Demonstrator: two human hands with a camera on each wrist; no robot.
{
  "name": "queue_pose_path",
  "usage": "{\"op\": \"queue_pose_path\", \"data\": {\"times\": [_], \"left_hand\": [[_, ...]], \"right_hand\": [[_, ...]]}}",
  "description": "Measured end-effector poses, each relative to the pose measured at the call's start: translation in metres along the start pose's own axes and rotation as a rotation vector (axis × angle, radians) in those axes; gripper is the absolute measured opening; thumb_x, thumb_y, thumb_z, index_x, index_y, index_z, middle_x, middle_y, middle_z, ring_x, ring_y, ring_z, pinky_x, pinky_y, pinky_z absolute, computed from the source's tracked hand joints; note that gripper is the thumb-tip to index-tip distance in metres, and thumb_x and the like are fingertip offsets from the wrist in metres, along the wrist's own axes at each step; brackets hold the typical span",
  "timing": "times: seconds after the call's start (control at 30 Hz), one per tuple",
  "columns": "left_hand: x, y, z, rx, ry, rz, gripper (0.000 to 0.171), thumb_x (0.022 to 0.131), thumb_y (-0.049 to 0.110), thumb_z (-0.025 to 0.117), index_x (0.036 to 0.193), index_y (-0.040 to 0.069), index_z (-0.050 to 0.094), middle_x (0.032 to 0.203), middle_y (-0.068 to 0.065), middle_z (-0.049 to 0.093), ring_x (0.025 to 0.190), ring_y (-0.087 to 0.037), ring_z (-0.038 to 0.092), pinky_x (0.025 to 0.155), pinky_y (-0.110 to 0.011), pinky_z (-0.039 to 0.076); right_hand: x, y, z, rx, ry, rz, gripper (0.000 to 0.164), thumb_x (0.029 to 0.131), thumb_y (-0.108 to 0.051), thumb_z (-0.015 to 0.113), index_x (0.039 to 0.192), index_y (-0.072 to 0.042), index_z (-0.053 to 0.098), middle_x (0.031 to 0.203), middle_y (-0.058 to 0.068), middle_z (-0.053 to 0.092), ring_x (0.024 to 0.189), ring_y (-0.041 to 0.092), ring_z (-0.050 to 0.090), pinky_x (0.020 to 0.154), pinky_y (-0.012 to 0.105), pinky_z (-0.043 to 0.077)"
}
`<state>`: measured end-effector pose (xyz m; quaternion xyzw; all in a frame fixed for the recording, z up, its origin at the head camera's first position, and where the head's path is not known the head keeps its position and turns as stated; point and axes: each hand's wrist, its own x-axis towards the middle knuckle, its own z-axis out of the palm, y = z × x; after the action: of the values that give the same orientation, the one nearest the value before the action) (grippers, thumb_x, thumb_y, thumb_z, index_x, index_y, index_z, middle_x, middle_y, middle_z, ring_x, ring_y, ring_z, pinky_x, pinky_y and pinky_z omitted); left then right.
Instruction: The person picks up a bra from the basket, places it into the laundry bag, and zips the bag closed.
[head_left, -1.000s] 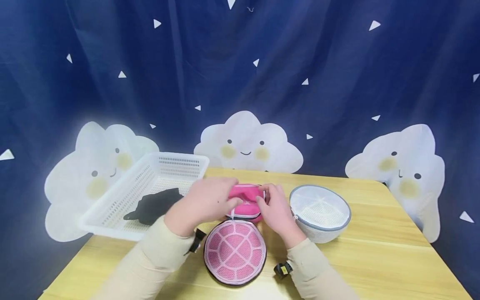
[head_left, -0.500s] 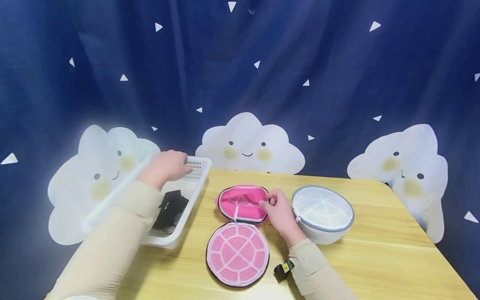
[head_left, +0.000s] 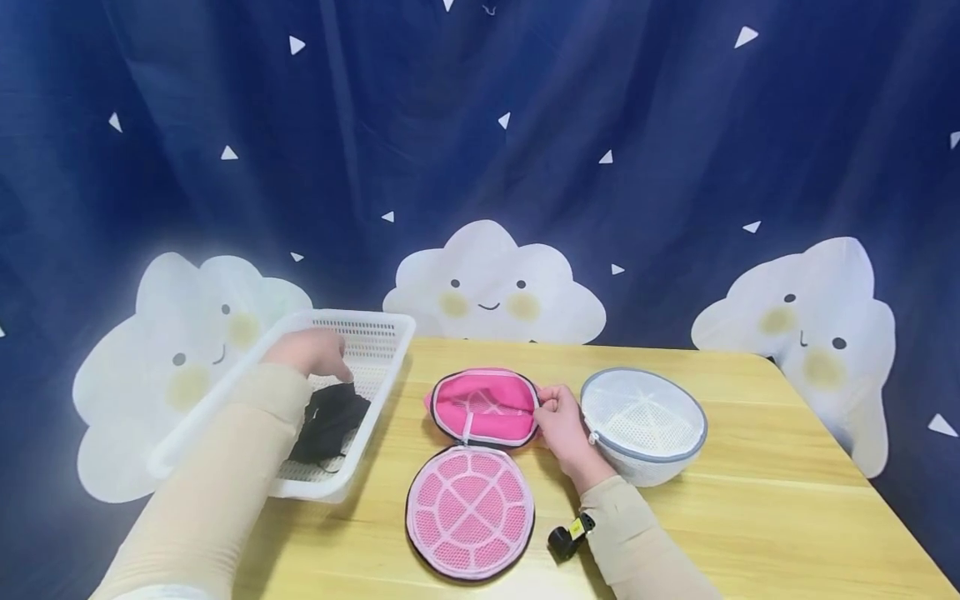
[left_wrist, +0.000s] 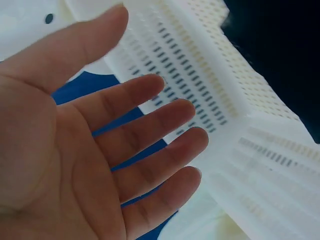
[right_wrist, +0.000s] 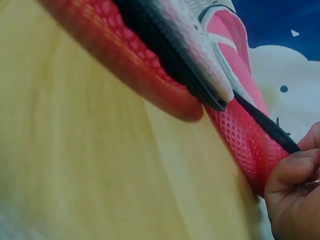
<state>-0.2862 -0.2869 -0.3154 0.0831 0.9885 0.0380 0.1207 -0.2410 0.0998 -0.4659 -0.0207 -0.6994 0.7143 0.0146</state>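
Left grip point(head_left: 309, 352) spread, fingers point(left_wrist: 145, 131) extended; right grip point(head_left: 562, 423) curled, seemingly pinching.

Pink bag point(head_left: 448, 408); white-spoked pink lid point(head_left: 470, 512); black cloth point(head_left: 332, 423); white basket point(head_left: 406, 333).

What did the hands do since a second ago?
The left hand moved left, away from the pink bag, over to the white basket, near the black cloth. The right hand stays at the pink bag's edge, now pinching it. The round mesh flap and white mesh bag stayed put.

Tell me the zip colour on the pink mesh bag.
Black. The zip shows best in the right wrist view.
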Motion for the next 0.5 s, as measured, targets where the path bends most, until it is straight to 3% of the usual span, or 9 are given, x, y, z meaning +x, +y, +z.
{"op": "queue_pose_path", "data": {"times": [0.23,0.3,0.5], "left_hand": [[-0.006,-0.014,0.01,-0.031,-0.148,-0.049,0.042,0.074,0.042,0.081,0.089,0.007,0.066,0.088,-0.006,0.062,0.083,-0.026,0.058,0.079,-0.05,0.049],[-0.006,-0.017,0.014,-0.042,-0.183,-0.067,0.044,0.073,0.044,0.082,0.091,0.006,0.067,0.093,-0.008,0.064,0.088,-0.029,0.06,0.082,-0.052,0.049],[0.0,-0.02,0.027,-0.052,-0.245,-0.145,0.068,0.068,0.05,0.086,0.116,0.005,0.069,0.121,-0.023,0.064,0.11,-0.041,0.059,0.09,-0.056,0.048]], "right_hand": [[0.004,0.009,0.0,0.01,-0.016,0.015,0.034,0.085,0.01,0.047,0.118,0.003,0.045,0.073,0.0,0.043,0.048,0.009,0.038,0.041,0.021,0.031],[0.003,0.008,0.0,0.006,-0.023,0.015,0.029,0.086,0.01,0.046,0.113,0.003,0.047,0.071,0.0,0.043,0.048,0.009,0.037,0.041,0.022,0.032],[0.001,0.006,-0.001,0.036,-0.02,0.027,0.011,0.086,0.007,0.044,0.093,-0.001,0.047,0.062,0.001,0.04,0.046,0.011,0.034,0.041,0.023,0.033]]}}
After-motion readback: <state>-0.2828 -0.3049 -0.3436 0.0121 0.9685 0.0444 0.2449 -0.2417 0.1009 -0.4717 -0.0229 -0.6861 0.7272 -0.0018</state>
